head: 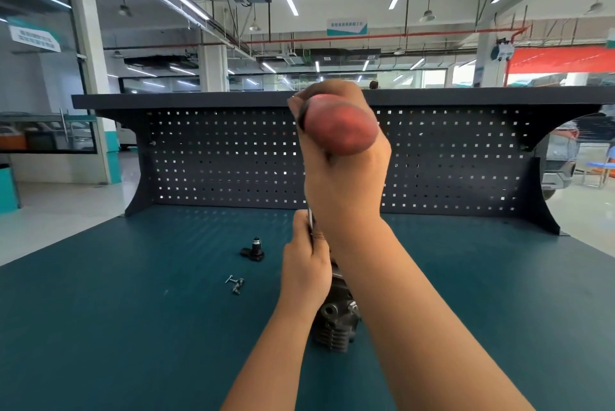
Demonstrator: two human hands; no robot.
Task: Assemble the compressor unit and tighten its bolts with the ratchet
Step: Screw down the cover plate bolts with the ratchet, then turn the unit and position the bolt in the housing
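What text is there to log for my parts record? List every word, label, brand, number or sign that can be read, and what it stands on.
Nothing can be read.
Hanging sign below the ceiling: lettering too blurred.
Left sign at the glass wall: two lines, too blurred.
Placard on the right pillar: too small.
Red-handled tool: no lettering shows.
Compressor unit: no marking shows.

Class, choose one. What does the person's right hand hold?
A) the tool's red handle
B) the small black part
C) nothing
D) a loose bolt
A: the right hand curls round the red handle, raised above the compressor unit, while the left hand holds the metal shaft lower down.
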